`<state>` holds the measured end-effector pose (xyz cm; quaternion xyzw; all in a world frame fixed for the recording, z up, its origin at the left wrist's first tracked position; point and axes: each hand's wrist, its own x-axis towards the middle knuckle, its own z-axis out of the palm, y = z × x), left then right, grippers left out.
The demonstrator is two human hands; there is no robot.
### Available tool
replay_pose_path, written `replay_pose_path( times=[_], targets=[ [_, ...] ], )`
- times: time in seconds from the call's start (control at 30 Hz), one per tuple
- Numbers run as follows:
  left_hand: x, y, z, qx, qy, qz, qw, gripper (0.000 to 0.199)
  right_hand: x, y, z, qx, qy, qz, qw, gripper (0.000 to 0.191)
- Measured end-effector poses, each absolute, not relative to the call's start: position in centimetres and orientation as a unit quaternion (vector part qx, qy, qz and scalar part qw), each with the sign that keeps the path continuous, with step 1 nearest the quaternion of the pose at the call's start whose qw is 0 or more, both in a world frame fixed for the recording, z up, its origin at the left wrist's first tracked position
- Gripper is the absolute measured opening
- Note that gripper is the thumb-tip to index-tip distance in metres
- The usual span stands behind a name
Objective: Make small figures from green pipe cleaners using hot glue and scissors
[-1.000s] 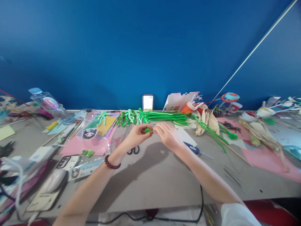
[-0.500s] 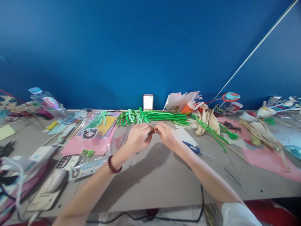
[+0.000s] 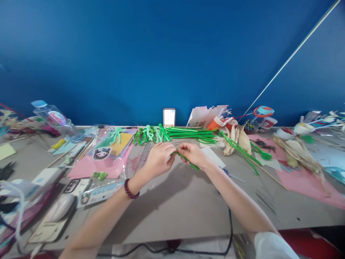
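Observation:
Between my two hands is a green pipe cleaner [image 3: 192,164], its fuzzy ends angling down to the right over the table. My left hand [image 3: 161,156], with a dark red bead bracelet [image 3: 131,190] at the wrist, is closed on one end. The fingertips of my right hand [image 3: 192,153] pinch it close beside the left. Just beyond the hands lie a row of twisted green pipe-cleaner pieces [image 3: 152,133] and a bundle of straight green pipe cleaners [image 3: 192,133]. A clear ruler [image 3: 144,157] rests beside my left hand.
Pink sheets and a plastic packet [image 3: 102,154] lie at left, near a phone [image 3: 78,185], a white mouse [image 3: 61,207] and a plastic bottle [image 3: 55,117]. At right are paper cups [image 3: 215,123], dried husks [image 3: 239,140] and a wooden stick [image 3: 273,180]. A blue wall stands behind.
The pipe cleaner's green ends now show below my right hand, where they were hidden before. My right hand has turned slightly; the left has barely moved.

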<state>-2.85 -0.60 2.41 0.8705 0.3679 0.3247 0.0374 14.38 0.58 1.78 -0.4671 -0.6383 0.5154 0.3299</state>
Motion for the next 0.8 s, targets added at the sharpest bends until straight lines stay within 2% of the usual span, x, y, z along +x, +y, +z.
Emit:
replay_pose_path(
  times=[0.07, 0.17, 0.3, 0.43, 0.53, 0.8],
  targets=[
    [-2.8, -0.6, 2.6, 0.844, 0.395, 0.349, 0.098, 0.016, 14.5, 0.6, 2.0, -0.448, -0.659, 0.479, 0.367, 0.022],
    [-2.9, -0.5, 3.0, 0.784, 0.426, 0.393, 0.223, 0.013, 14.6, 0.2, 2.6, -0.420, -0.728, 0.336, 0.425, 0.019],
    [-3.2, -0.1, 3.3, 0.729, 0.420, 0.410, 0.352, 0.014, 14.6, -0.5, 2.9, -0.360, -0.827, 0.130, 0.412, 0.014],
    [-3.6, 0.3, 3.2, 0.697, 0.402, 0.416, 0.424, 0.014, 14.6, -0.7, 2.5, -0.329, -0.855, 0.028, 0.400, 0.016],
    [-3.7, 0.3, 3.3, 0.703, 0.397, 0.418, 0.417, 0.014, 14.6, -0.7, 2.4, -0.329, -0.856, 0.009, 0.398, 0.019],
    [-3.4, -0.5, 3.5, 0.784, 0.407, 0.416, 0.216, 0.011, 14.3, -0.7, 2.4, -0.341, -0.854, -0.040, 0.390, 0.023]
  ],
)
